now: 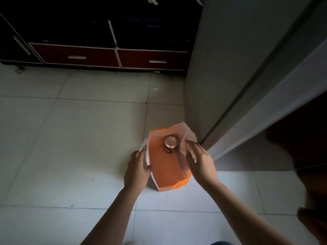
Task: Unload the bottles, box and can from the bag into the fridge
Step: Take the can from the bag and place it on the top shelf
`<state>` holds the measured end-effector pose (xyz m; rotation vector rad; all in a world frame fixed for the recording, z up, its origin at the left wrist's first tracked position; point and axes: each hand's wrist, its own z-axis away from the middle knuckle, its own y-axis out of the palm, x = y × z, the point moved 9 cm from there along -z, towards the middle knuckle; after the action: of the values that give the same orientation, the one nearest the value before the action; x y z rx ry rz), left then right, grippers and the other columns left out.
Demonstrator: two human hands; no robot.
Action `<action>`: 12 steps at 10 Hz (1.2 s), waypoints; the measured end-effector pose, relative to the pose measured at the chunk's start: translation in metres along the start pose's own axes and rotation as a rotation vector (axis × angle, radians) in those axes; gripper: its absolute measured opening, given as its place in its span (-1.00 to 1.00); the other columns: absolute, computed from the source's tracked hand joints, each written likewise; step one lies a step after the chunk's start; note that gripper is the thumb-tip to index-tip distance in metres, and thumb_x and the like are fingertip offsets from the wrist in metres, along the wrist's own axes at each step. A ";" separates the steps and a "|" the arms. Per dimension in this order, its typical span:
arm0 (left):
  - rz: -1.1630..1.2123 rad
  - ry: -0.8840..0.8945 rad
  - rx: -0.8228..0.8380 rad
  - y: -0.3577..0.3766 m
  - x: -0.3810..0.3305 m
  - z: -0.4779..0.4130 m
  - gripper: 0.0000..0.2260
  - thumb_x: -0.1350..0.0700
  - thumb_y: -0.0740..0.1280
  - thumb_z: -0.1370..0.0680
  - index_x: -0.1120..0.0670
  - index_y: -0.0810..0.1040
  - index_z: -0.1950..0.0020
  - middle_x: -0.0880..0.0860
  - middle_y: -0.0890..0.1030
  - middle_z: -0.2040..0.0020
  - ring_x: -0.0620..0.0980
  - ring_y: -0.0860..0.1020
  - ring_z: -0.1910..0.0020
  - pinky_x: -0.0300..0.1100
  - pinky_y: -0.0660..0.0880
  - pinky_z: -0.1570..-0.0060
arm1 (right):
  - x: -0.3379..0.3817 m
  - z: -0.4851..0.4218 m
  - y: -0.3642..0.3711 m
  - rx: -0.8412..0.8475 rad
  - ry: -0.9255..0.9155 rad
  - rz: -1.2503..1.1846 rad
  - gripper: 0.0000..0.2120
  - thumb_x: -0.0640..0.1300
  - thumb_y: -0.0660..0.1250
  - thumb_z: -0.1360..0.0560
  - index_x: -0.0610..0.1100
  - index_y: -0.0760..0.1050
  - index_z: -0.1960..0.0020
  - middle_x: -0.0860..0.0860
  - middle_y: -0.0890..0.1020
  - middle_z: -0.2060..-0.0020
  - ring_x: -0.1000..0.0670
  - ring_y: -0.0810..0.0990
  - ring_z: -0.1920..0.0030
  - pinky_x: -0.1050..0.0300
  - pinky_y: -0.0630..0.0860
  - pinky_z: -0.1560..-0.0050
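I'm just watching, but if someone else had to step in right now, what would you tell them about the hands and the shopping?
Left hand: open, against the left side of the orange bag on the floor.
Right hand: open at the bag's right edge, holding nothing.
Can: upright inside the bag; no bottles or box visible in it.
Fridge: stands beside the bag, to the right; whether its door is open is unclear.
Left to do: lift the can out and put it in the fridge.

- The bag (168, 174) stands on the floor (70, 138) in front of me, the can (170, 142) upright inside it.
- My left hand (135, 171) is against its left side, my right hand (200, 162) at its right rim.
- The fridge (238, 68) is just right of the bag, the cabinet (106, 55) well behind.
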<state>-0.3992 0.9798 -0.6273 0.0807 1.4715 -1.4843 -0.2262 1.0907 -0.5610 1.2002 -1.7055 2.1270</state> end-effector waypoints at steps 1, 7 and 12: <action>-0.094 0.063 0.057 0.030 0.013 -0.018 -0.46 0.19 0.32 -0.47 0.02 0.25 -0.41 0.07 0.29 -0.42 0.07 0.33 -0.36 -0.01 0.42 -0.20 | -0.021 -0.012 0.026 -0.008 -0.011 0.023 -0.61 -0.29 0.20 -0.49 -0.09 0.41 -0.30 -0.09 0.55 -0.21 -0.13 0.51 -0.17 0.15 0.40 0.00; -0.107 0.095 0.141 0.054 0.019 -0.019 -0.57 0.17 0.11 -0.59 0.04 0.15 -0.46 -0.01 0.29 -0.45 -0.01 0.39 -0.33 -0.19 0.35 -0.24 | -0.059 -0.087 0.119 0.184 0.120 0.055 -0.80 -0.09 0.10 -0.55 -0.07 0.48 -0.05 -0.08 0.62 0.06 -0.08 0.59 0.04 0.09 0.52 0.00; -0.019 0.026 0.083 0.034 0.020 -0.014 -0.47 0.04 0.04 -0.60 -0.28 -0.20 -0.43 -0.02 0.43 -0.33 0.06 0.50 -0.20 -0.16 0.44 -0.17 | -0.117 -0.114 0.198 0.253 0.156 0.261 -0.47 -0.04 0.35 -0.40 0.00 0.27 -0.32 -0.11 0.38 -0.30 -0.19 0.41 -0.26 -0.14 0.43 -0.22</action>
<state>-0.3943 0.9875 -0.6683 0.1375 1.4349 -1.5654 -0.3163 1.1645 -0.7895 0.8736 -1.6401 2.5787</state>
